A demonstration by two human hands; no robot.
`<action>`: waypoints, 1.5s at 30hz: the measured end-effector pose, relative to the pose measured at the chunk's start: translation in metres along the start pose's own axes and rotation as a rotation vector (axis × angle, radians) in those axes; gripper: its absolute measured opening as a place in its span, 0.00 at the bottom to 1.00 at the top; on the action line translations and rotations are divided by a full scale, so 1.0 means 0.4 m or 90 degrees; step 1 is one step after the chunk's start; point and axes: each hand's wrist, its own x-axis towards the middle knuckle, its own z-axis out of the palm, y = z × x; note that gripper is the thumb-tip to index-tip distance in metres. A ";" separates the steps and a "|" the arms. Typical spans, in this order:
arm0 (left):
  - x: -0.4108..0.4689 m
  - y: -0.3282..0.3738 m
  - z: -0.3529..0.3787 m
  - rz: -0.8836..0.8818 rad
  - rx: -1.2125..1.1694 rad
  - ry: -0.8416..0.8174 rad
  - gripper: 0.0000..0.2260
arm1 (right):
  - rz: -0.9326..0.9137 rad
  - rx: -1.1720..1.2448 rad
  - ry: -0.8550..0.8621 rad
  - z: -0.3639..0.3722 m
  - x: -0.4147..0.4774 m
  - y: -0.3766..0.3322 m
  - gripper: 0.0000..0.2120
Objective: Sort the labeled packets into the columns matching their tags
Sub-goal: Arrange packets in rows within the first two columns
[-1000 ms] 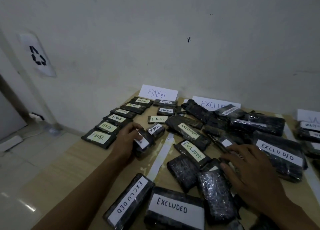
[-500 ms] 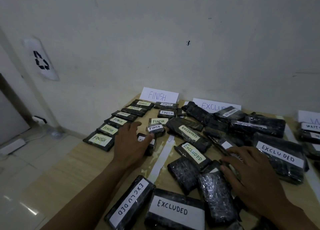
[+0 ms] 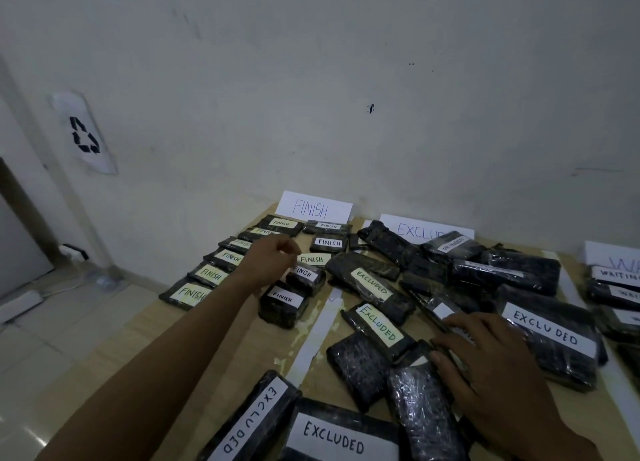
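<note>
Left hand: your left hand (image 3: 268, 258) hangs over the FINISH column with the fingers curled loosely; it holds nothing that I can see.
Right hand: your right hand (image 3: 485, 353) lies flat, fingers spread, on the dark packets in the EXCLUDED pile; whether it pinches one of them, I cannot tell.
Task's thing: the small black plastic-wrapped packet with a white FINISH label (image 3: 284, 303) lies just below your left hand, left of the white paper strip (image 3: 317, 339) that divides the columns, touching the next FINISH packet (image 3: 306, 275).
Risk, left side: this packet sits askew and close to the strip; a careless touch from your forearm may push it across.
Risk, right side: the EXCLUDED packets overlap in a loose heap, and I think the shiny film is slippery, so pressure from your palm can make them slide.
Risk, labels: the unlabeled black wrapped packet (image 3: 360, 367) shows no tag; check its other face before you place it.
Materials: flat rectangular blocks in crinkled glossy film, with paper tags, on a pale wooden table (image 3: 114, 367).
Header cards: the white paper FINISH card (image 3: 315, 208) leans on the wall.
</note>
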 end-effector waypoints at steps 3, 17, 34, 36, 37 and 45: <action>0.062 0.042 0.017 0.002 0.016 -0.032 0.11 | -0.011 0.000 0.017 0.004 0.002 0.003 0.17; 0.130 0.095 0.098 0.048 0.184 -0.185 0.15 | -0.016 0.003 0.022 0.017 -0.003 0.014 0.16; 0.006 0.043 -0.005 0.102 0.244 -0.207 0.22 | -0.003 0.000 -0.023 0.004 -0.003 0.004 0.15; 0.013 0.044 -0.019 0.106 0.146 -0.150 0.17 | -0.003 0.004 -0.020 0.003 -0.002 0.005 0.15; 0.023 0.046 -0.028 0.104 0.087 -0.106 0.15 | -0.002 0.005 -0.018 0.003 -0.001 0.006 0.15; 0.188 0.013 -0.002 0.049 0.192 0.058 0.22 | -0.002 0.003 0.005 0.012 0.001 0.010 0.16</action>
